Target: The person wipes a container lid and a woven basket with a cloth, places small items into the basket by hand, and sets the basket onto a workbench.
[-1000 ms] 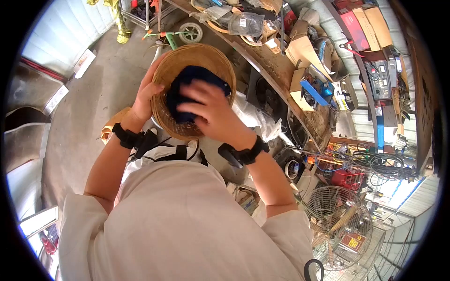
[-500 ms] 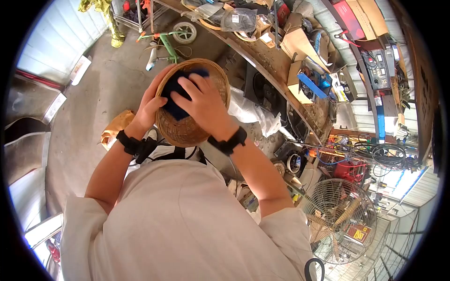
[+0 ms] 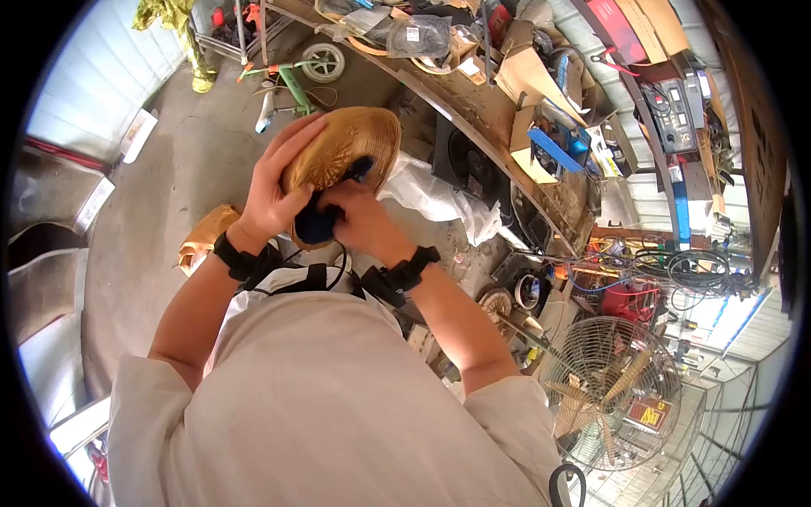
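A round woven basket (image 3: 355, 139) is tilted, with its opening turned down toward me and its base partly in view. My left hand (image 3: 281, 182) grips it from the left, thumb on its near side and fingers over the back. A dark blue cloth (image 3: 316, 221) lies at the basket's lower opening. The fingers of my right hand (image 3: 359, 218) are curled into that cloth at the right. Part of the cloth is hidden behind my fingers and the basket wall.
Cardboard boxes (image 3: 528, 72) and parts crowd a workbench (image 3: 456, 110) at the right. A large wire fan (image 3: 612, 393) stands lower right. Clear plastic sheeting (image 3: 435, 196) lies beyond my right hand. A green scooter (image 3: 296, 89) and a brown bag (image 3: 205, 237) are on the floor.
The basket has tipped, so its interior faces down toward me and its outside shows. My right hand has moved down from inside the basket to its near edge, with the cloth.
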A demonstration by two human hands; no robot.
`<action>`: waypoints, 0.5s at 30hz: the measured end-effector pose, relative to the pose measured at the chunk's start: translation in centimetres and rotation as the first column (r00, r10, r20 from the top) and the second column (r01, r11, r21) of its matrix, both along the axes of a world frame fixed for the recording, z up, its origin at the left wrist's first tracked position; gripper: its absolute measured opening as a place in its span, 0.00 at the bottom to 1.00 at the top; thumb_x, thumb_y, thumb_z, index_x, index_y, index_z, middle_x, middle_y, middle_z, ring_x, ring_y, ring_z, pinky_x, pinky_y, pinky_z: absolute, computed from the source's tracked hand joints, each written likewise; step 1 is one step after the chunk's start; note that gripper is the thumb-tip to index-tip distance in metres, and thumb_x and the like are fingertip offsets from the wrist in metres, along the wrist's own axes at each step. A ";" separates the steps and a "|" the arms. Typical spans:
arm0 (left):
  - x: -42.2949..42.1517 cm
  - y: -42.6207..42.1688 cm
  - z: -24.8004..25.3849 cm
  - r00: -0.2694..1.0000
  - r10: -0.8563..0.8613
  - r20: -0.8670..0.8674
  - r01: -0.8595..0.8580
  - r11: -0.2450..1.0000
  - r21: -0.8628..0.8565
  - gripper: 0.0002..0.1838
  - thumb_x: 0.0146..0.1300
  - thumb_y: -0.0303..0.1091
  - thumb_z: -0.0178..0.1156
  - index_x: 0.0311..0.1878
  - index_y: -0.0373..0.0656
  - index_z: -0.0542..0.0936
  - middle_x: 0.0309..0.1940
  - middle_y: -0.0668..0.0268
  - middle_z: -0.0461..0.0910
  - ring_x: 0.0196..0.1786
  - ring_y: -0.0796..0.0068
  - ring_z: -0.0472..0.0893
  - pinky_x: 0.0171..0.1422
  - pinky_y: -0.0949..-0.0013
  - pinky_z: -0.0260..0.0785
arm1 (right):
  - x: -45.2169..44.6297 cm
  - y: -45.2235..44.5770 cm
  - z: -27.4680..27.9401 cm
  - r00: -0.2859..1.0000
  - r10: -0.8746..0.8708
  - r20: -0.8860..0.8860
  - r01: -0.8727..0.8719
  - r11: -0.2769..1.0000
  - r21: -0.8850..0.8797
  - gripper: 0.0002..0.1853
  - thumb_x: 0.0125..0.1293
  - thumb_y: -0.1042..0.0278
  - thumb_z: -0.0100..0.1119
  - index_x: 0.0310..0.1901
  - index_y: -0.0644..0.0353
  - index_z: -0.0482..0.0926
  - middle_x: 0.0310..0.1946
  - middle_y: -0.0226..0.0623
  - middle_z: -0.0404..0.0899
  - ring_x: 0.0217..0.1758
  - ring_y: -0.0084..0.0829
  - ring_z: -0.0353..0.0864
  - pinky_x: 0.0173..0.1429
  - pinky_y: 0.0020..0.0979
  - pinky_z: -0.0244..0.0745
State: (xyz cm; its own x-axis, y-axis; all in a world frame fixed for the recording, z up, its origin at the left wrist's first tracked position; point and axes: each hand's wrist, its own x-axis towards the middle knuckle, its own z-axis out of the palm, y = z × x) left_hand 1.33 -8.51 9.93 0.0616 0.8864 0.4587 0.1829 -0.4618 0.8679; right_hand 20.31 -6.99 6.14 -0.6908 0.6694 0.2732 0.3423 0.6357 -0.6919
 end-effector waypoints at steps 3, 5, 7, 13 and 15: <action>0.7 0.1 -0.7 0.999 -0.029 -0.045 0.031 0.999 0.044 0.40 0.42 0.34 0.54 0.66 0.38 0.70 0.67 0.47 0.64 0.69 0.48 0.66 0.74 0.58 0.54 | 0.4 -0.1 1.4 0.979 -0.186 -0.078 0.102 0.791 -0.604 0.12 0.46 0.84 0.52 0.32 0.59 0.78 0.28 0.39 0.77 0.39 0.40 0.77 0.41 0.34 0.72; 0.9 0.3 -1.1 0.993 -0.027 -0.115 0.036 0.997 0.073 0.41 0.40 0.31 0.54 0.67 0.42 0.71 0.69 0.47 0.62 0.69 0.46 0.66 0.74 0.56 0.55 | 2.0 0.7 2.8 0.933 -0.347 -0.094 0.168 0.651 -0.740 0.12 0.47 0.84 0.53 0.33 0.58 0.78 0.27 0.39 0.77 0.38 0.41 0.76 0.42 0.36 0.72; 1.1 0.4 -0.6 0.963 0.029 -0.269 -0.004 0.996 0.093 0.41 0.40 0.30 0.56 0.67 0.47 0.71 0.69 0.48 0.62 0.68 0.45 0.66 0.73 0.55 0.58 | 4.8 1.2 6.5 0.894 -0.432 -0.123 0.372 0.865 -0.336 0.11 0.48 0.84 0.55 0.33 0.57 0.77 0.29 0.37 0.78 0.38 0.41 0.75 0.42 0.36 0.71; 0.5 1.6 -2.4 0.771 0.206 -0.603 -0.123 0.976 0.177 0.40 0.41 0.30 0.60 0.66 0.57 0.72 0.69 0.54 0.63 0.66 0.46 0.67 0.67 0.54 0.66 | 11.2 1.2 10.6 0.804 -0.590 -0.073 0.506 0.613 0.607 0.13 0.49 0.85 0.54 0.37 0.61 0.75 0.36 0.39 0.79 0.44 0.47 0.75 0.51 0.42 0.71; 0.1 1.4 -3.0 0.759 0.230 -0.610 -0.183 0.973 0.141 0.40 0.43 0.30 0.61 0.67 0.57 0.71 0.68 0.54 0.64 0.66 0.46 0.67 0.67 0.54 0.67 | 15.0 2.7 8.2 0.713 -0.701 0.039 0.569 0.609 0.553 0.12 0.51 0.84 0.54 0.38 0.61 0.75 0.38 0.41 0.78 0.44 0.47 0.74 0.49 0.43 0.71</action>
State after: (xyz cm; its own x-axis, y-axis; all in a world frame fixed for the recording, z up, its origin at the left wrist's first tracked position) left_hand 1.39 -7.14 6.91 0.1718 0.8788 0.4451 0.7659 -0.4033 0.5007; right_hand 35.31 -4.31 14.34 -0.2238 0.7899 0.5710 0.8897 0.4047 -0.2111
